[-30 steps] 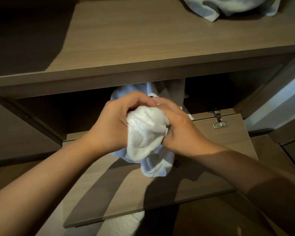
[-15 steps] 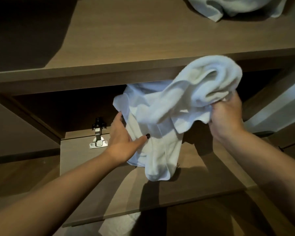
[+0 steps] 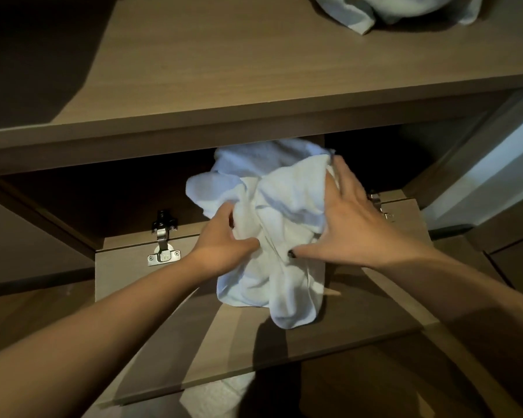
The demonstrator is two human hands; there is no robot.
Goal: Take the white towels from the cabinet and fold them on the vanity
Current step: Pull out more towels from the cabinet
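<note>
— A dim wood-toned cabinet (image 3: pixel 73 206), its flap door (image 3: pixel 375 303) dropped open on metal hinges (image 3: pixel 163 245) beneath the vanity surface (image 3: pixel 224 70). What is happening here?

— A person reaches into the opening, both hands on a crumpled heap of white towels (image 3: pixel 272 236) that spills from the dark compartment onto the lowered door. The left hand (image 3: pixel 224 245) has its grip closed on a fold at the heap's left side, fingers sunk into the cloth. The right hand (image 3: pixel 347 224) lies spread over the heap's right side, fingers straight, pressing rather than clutching.

— Which step is this?

— Fetching, by the look of it; no folding has begun at this heap. The next move likely calls for gathering the loose ends, lifting the bundle clear of the door edge and carrying it up to the surface, where another towel (image 3: pixel 390 10) already lies at the far right.

— And half a second ago?

— The right hand held a bunch of towel raised near the surface's edge; now that cloth is down on the heap and the hand has flattened. The left hand, then open beside the pile, has taken hold.
</note>
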